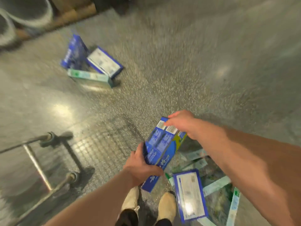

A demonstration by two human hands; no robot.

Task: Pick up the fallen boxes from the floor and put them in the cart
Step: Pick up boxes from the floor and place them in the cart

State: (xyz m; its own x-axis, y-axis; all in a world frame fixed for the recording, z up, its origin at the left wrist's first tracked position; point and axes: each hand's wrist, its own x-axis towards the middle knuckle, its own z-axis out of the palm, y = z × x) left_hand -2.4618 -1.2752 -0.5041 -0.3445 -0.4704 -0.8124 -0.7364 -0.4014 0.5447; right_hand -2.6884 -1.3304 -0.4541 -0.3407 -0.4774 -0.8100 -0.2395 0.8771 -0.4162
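I hold a stack of blue boxes [160, 150] above the floor, between both hands. My left hand [141, 167] grips the stack's near end from below. My right hand [184, 123] grips its far top end. More boxes lie on the floor at the lower right: a blue-edged box [189, 194] face up and several pale green ones [216, 185] around it. A second heap lies far left: two blue boxes [75, 53] [104, 61] and a green box [91, 77]. The cart's metal frame [40, 160] shows at the lower left. The picture is blurred.
My two shoes [166, 206] stand just left of the near heap. A wooden pallet [73, 13] and pale hose loops [24, 15] lie at the top left. Speckled grey floor [195, 62] spreads out beyond the hands.
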